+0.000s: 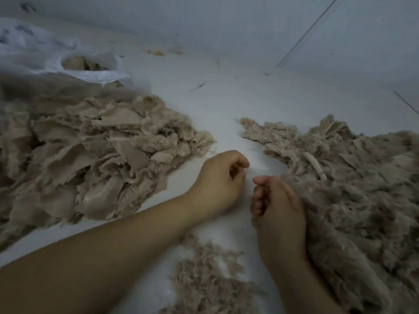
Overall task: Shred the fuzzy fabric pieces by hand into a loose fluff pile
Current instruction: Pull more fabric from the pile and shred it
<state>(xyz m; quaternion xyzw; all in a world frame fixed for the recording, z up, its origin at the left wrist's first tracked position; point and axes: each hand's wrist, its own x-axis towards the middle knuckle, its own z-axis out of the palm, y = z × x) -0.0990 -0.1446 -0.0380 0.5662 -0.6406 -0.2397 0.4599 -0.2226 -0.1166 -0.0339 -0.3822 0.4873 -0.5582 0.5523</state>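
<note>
A heap of flat beige fuzzy fabric pieces [90,155] lies on the left of the white surface. On the right spreads a big pile of shredded beige fluff [351,189]. A smaller patch of fluff [208,275] lies near the bottom centre. My left hand [217,182] hovers between the heaps with its fingers curled, and I see nothing in it. My right hand [276,207] is just to its right, at the edge of the fluff pile. Its fingers are curled toward the palm with nothing visible in them. The two hands are a small gap apart.
A clear plastic bag [86,71] with more beige material inside lies at the back left. The white surface [226,98] runs back to a wall, with a few small scraps [158,52] near it.
</note>
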